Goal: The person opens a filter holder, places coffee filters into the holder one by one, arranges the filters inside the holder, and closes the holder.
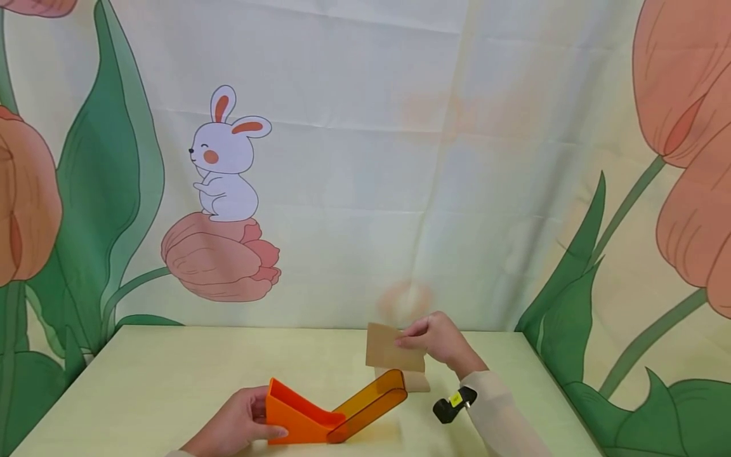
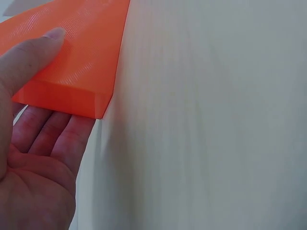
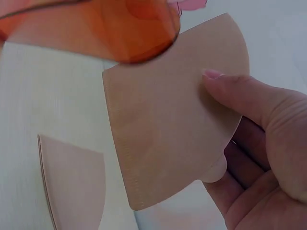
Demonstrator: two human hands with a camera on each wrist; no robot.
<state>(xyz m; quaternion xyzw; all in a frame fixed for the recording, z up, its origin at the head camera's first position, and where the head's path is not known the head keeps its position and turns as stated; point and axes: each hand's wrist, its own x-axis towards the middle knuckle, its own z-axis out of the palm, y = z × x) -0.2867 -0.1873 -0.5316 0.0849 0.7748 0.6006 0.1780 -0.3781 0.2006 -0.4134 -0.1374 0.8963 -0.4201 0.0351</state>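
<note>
My left hand point(image 1: 231, 419) grips the closed end of an orange plastic case point(image 1: 297, 424), thumb on the near face and the other fingers behind it. A see-through amber lid point(image 1: 371, 406) is hinged at the case's right end and stands swung up, slanting to the right. Beyond the lid, my right hand point(image 1: 442, 343) pinches a brown paper coffee filter point(image 3: 163, 110) by its edge, thumb on top and fingers beneath. In the right wrist view this filter is fan-shaped with a small tab, and the lid overlaps its upper corner.
More brown coffee filters point(image 3: 74, 177) lie on the pale table point(image 1: 188, 374), below the held one. A black camera point(image 1: 448, 409) is worn at my right wrist. Behind the table hangs a cloth backdrop point(image 1: 354, 190) printed with tulips and a rabbit.
</note>
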